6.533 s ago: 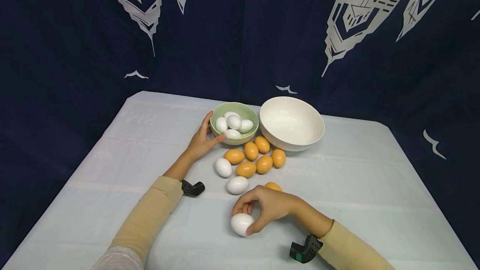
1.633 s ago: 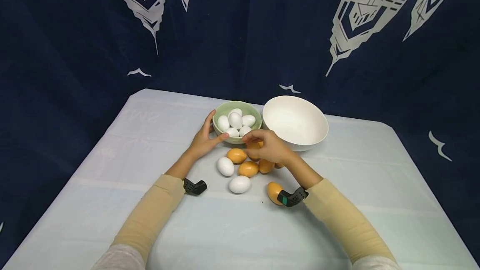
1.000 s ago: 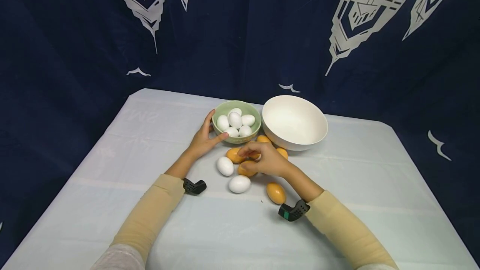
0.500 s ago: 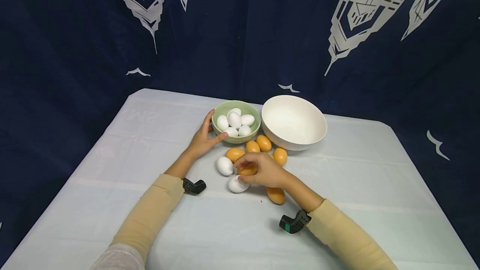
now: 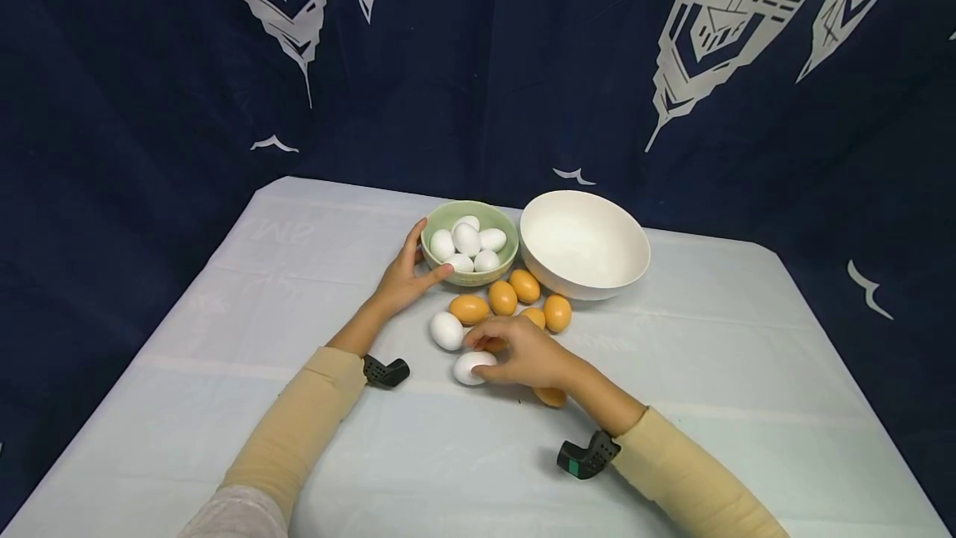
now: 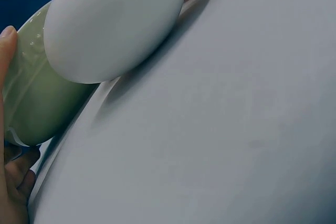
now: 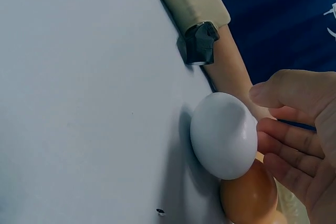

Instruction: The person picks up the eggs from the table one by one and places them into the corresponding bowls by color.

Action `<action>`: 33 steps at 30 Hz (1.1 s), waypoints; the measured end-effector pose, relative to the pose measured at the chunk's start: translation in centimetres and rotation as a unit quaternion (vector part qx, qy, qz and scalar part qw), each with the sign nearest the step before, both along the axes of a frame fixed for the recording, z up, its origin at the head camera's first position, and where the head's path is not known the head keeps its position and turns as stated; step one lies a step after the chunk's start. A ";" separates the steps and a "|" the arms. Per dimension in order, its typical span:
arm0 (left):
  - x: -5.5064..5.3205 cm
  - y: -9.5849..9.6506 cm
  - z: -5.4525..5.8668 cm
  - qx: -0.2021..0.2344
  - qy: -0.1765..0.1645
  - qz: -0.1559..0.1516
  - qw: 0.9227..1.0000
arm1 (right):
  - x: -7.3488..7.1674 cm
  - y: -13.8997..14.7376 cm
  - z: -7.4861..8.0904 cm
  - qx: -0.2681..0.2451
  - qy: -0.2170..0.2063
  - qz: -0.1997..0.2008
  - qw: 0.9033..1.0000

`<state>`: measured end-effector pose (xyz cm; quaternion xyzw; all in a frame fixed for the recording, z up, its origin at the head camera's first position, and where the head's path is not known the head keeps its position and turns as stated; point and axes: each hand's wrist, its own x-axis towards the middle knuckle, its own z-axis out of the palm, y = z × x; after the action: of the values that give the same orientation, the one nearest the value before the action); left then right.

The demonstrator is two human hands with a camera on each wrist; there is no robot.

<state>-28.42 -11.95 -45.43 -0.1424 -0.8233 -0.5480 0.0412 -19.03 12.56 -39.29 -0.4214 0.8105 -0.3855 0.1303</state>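
Note:
My left hand holds the green bowl from its left side, thumb at the near rim and fingers along the outer wall. Several white eggs lie inside that bowl. My right hand is right at a white egg on the table, its thumb overlapping the egg in the head view. The right wrist view has the thumb and bent fingers apart from each other beside this white egg, not wrapped round it. Another white egg lies just behind it, to the left.
Several orange-brown eggs lie loose in front of the bowls; one of them is partly hidden under my right hand. A larger white bowl stands right of the green one. A dark blue patterned curtain hangs behind the white-covered table.
My right hand first placed a white egg in the green bowl, then drew back toward me over the orange-brown eggs to the near white egg. My left hand has stayed at the bowl.

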 end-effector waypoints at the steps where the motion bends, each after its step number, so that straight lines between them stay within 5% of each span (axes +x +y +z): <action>1: 0.0 0.0 0.0 0.000 0.000 0.000 1.000 | 0.0 0.0 0.0 0.004 0.006 0.002 1.000; 15: -0.1 0.0 0.0 0.000 -0.003 -0.002 1.000 | 0.8 -0.1 0.2 0.097 0.068 0.017 0.993; 33: -0.1 0.0 0.1 -0.001 -0.002 -0.004 1.000 | 1.5 -0.1 -0.3 0.137 0.069 0.045 0.987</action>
<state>-28.48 -11.93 -45.35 -0.1446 -0.8231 -0.5480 0.0368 -17.49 12.50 -39.59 -0.4612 0.8429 -0.2346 0.1474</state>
